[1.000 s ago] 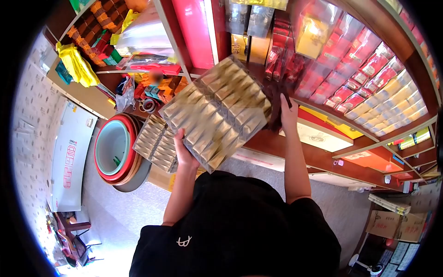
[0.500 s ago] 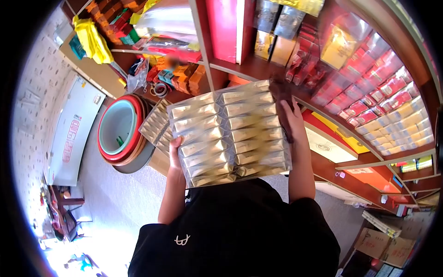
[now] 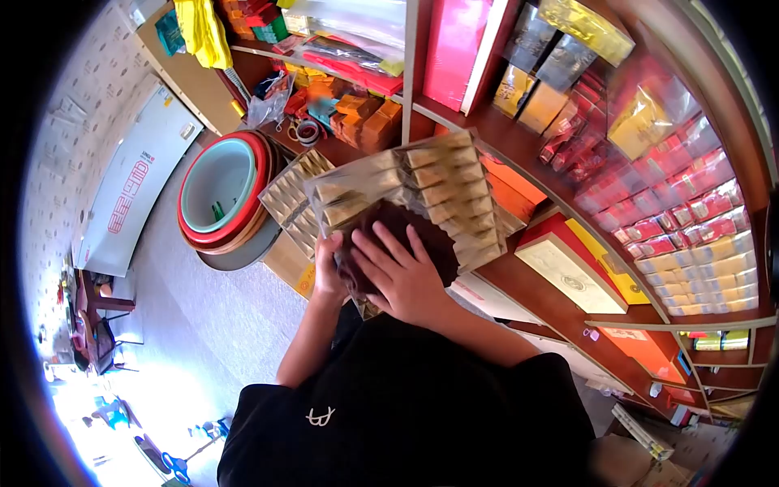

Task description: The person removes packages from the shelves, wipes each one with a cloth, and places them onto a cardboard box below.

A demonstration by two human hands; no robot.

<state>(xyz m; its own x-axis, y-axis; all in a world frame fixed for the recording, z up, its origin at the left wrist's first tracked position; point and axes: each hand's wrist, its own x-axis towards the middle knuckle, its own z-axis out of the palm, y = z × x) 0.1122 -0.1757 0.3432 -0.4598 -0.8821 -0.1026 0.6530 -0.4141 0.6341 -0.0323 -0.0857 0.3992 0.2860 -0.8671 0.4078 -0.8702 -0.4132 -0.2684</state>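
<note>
A clear-wrapped pack of gold packets [image 3: 454, 183] is held up in front of my chest, tilted, with rows of packets showing through the film. At its left edge my left hand [image 3: 327, 272] grips it, thumb on the front. My right hand [image 3: 402, 272] lies across the front with fingers spread, pressing a dark brown cloth [image 3: 430, 235] against the pack. The cloth covers the lower middle of the pack. Behind the pack on the left, a second pack of gold packets [image 3: 294, 195] rests over a cardboard box [image 3: 292, 264].
Stacked basins [image 3: 185, 203] stand on the floor at left, near a white freezer [image 3: 134, 178]. Shelves hold orange packets [image 3: 365, 118], a pink box [image 3: 454, 49] and several red packets [image 3: 690, 199]. A cream box [image 3: 572, 268] lies on a lower shelf at right.
My right hand has moved from the pack's right edge leftward onto its front, bringing the brown cloth along. My left hand keeps its hold. The view has shifted slightly.
</note>
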